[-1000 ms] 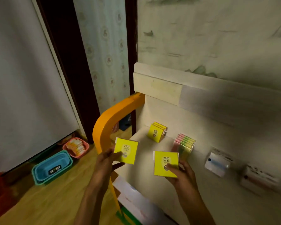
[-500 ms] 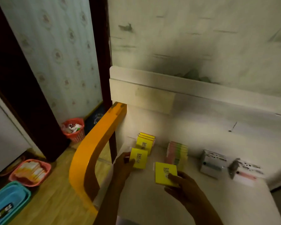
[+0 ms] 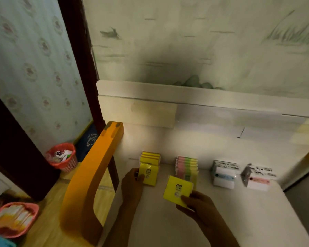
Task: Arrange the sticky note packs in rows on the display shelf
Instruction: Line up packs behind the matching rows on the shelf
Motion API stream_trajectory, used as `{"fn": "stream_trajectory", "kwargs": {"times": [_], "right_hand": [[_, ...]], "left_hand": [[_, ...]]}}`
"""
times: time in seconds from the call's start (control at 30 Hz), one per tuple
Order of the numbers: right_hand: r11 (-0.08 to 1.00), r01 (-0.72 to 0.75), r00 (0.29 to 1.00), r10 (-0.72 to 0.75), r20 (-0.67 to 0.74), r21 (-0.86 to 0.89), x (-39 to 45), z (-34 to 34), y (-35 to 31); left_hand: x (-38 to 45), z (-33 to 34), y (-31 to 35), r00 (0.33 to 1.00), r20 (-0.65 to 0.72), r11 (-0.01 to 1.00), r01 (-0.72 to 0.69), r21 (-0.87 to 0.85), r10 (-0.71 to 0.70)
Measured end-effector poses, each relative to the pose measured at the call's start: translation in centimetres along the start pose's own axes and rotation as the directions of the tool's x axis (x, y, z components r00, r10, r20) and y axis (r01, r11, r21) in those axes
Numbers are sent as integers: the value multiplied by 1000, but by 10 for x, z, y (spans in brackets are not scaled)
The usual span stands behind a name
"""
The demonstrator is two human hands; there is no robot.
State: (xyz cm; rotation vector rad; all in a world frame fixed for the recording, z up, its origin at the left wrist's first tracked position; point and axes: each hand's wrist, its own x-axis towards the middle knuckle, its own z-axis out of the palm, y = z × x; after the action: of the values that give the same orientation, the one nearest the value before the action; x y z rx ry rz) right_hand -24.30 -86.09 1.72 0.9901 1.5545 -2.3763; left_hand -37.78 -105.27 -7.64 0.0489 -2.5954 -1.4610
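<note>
Yellow sticky note pack (image 3: pixel 149 176) was pinched in the left hand (image 3: pixel 132 184), thumb on its front face near the left edge, other fingers hidden behind it. Pack stood upright, right at the front of the yellow row (image 3: pixel 150 158) of packs standing against the shelf's back wall; touching or just short of the row, could not tell. A second yellow pack (image 3: pixel 177 190), label reading 2207, was held by the right hand (image 3: pixel 198 205), thumb pressed on its lower right corner, remaining fingers curled under it. That pack was tilted, over the white display shelf (image 3: pixel 168 225), in front of the pink-and-green row (image 3: pixel 186 166); whether it rested on the shelf was unclear. Pink-and-green packs stood upright in a line just right of the yellow row, with a gap between the rows. Further right, near the back wall, a white pack with blue band (image 3: pixel 224 173) and a white pack with pink band (image 3: pixel 259 178) sat side by side, slightly apart. Orange curved frame (image 3: pixel 89 175) ran along the shelf's left edge. On the wooden floor to the left: red mesh basket (image 3: pixel 62 156) with scraps in it, pink tray (image 3: pixel 12 218) holding blurred items at the lower left. Image was dim and soft.
</note>
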Motion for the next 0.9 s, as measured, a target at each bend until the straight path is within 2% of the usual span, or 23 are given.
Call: {"fn": "stream_trajectory", "kwargs": {"times": [0.17, 0.3, 0.47, 0.9], "right_hand": [[998, 56, 998, -56, -23, 14, 4, -5, 2], [989, 114, 991, -120, -58, -95, 3, -6, 2], [940, 234, 957, -268, -112, -249, 5, -6, 6], [904, 278, 949, -312, -57, -325, 21, -17, 18]], "left_hand": [[0, 8, -6, 997, -73, 997, -17, 72, 22], [0, 11, -6, 995, -92, 999, -26, 43, 30], [-2, 11, -1, 990, -134, 998, -32, 63, 40], [3, 26, 3, 987, -154, 985, 66, 157, -42]]}}
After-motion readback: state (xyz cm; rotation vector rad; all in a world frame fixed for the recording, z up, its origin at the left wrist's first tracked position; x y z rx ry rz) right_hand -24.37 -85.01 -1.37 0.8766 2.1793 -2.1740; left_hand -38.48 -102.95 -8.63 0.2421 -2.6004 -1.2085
